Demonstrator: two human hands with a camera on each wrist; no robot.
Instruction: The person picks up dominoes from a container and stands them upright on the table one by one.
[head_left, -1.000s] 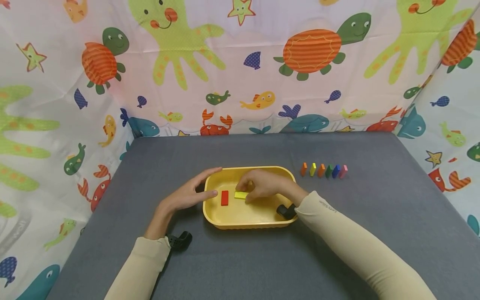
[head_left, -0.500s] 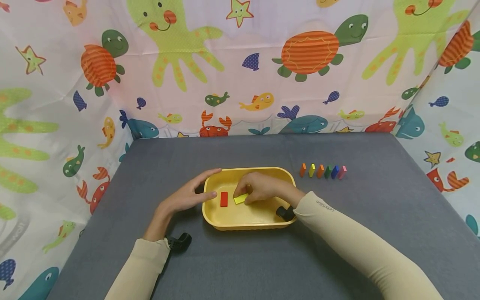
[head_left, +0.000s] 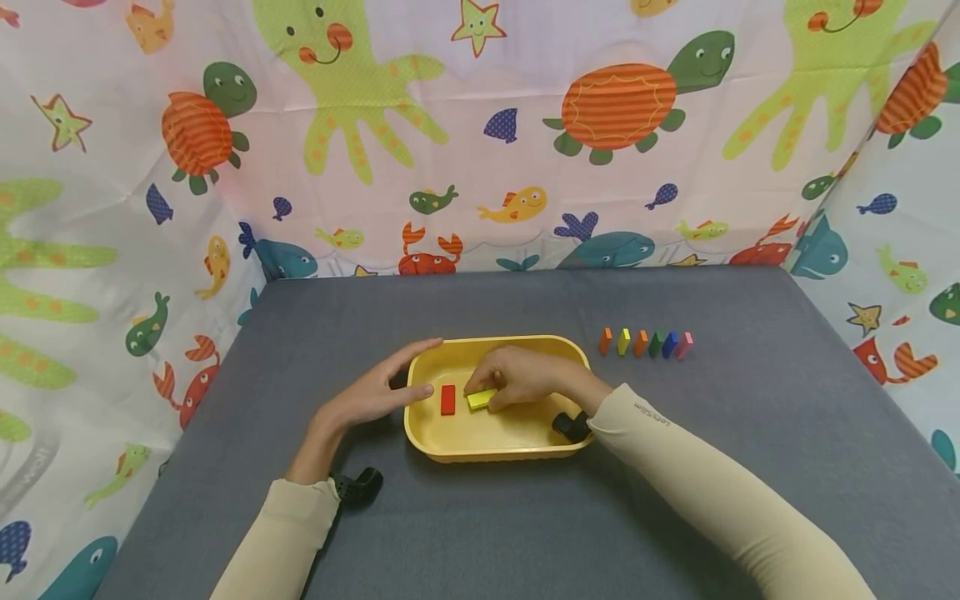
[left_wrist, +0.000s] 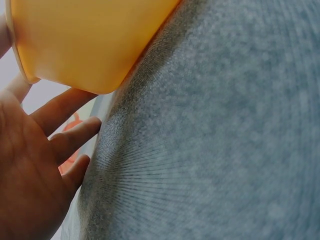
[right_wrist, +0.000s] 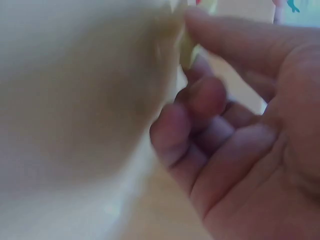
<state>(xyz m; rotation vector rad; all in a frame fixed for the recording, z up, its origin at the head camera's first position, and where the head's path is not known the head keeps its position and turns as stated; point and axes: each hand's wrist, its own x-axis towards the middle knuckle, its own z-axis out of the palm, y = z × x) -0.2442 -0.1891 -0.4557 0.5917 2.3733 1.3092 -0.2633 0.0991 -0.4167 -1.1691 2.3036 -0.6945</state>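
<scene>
Inside a yellow plastic tray (head_left: 495, 454), my right hand (head_left: 517, 372) pinches a yellow domino block (head_left: 482, 400) between thumb and fingers, close over the tray floor. The right wrist view shows the yellow block (right_wrist: 187, 50) blurred at the thumb tip, the other fingers curled below. A red domino block (head_left: 447, 400) lies flat to its left. My left hand (head_left: 375, 387) is at the tray's left end with fingers extended, its thumb reaching to the rim. In the left wrist view, the spread fingers (left_wrist: 67, 107) lie along the outside of the tray wall (left_wrist: 90, 45).
Several domino blocks stand upright in a row behind the tray to the right, from an orange block (head_left: 606, 341) to a pink block (head_left: 684, 345). A curtain (head_left: 465, 100) printed with sea animals encloses the grey table (head_left: 450, 533) at the back and sides.
The yellow block has turned slightly in my right hand's fingers and shifted a little toward the red block. My left hand stays at the tray's left end.
</scene>
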